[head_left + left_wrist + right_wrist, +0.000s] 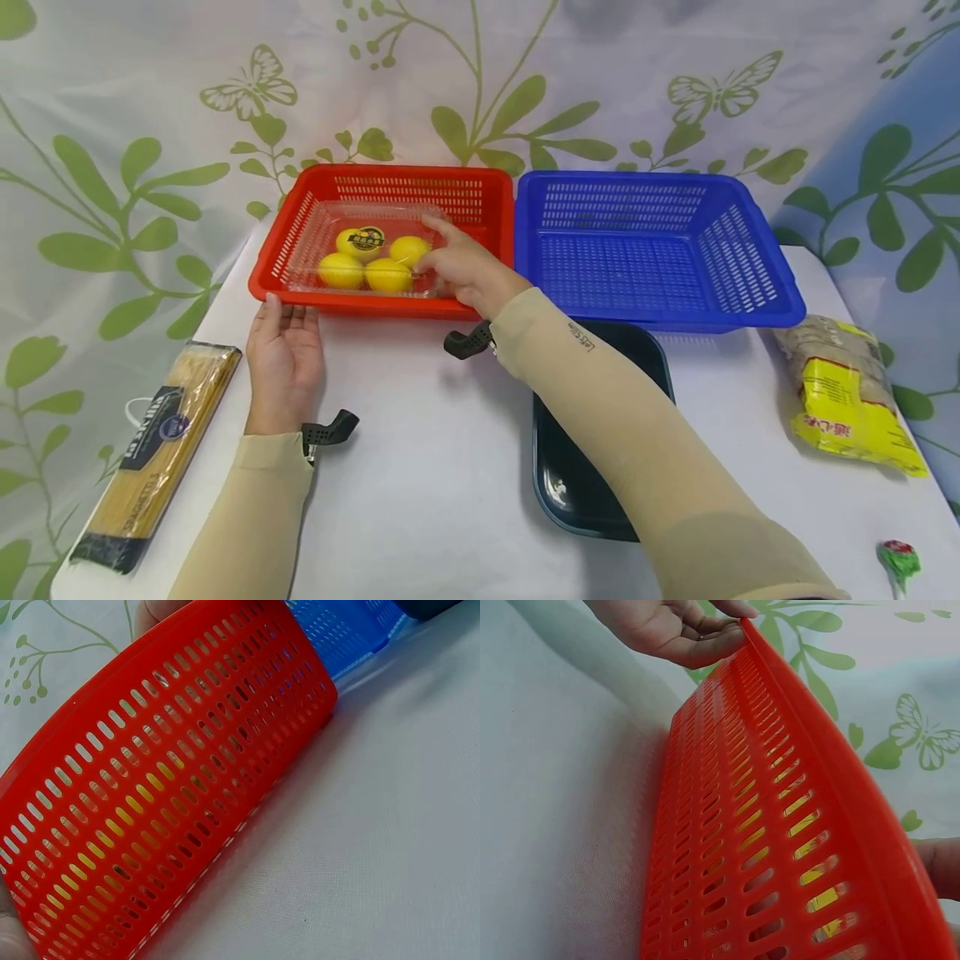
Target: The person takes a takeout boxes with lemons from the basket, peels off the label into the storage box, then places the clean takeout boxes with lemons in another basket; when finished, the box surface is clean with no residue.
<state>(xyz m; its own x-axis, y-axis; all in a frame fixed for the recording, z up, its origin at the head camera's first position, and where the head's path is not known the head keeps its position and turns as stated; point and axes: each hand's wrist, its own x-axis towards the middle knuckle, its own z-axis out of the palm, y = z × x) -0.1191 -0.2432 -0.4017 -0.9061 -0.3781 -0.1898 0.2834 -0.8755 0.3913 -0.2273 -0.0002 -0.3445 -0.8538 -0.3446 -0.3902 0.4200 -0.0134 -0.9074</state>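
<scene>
In the head view a clear plastic box of lemons point(387, 275) lies inside the red basket point(491, 179), a dark label on its lid. My right hand point(480, 271) reaches over the basket's front right part, on the box's right end. Its index finger points to the back left across the lid's corner; some other fingers are hidden. My left hand point(287, 354) grips the basket's front left corner, palm up. In the right wrist view the left hand's thumb lies over the rim, fingers point(697, 652) curled below. Yellow shows through the basket's slots in both wrist views.
A blue basket point(615, 258) stands against the red one's right side. The right forearm passes over a dark green tray point(551, 467). Spaghetti point(161, 454) lies at the left, a yellow and clear bag point(847, 400) at the right, a wrapped lollipop point(898, 560) near the front right corner.
</scene>
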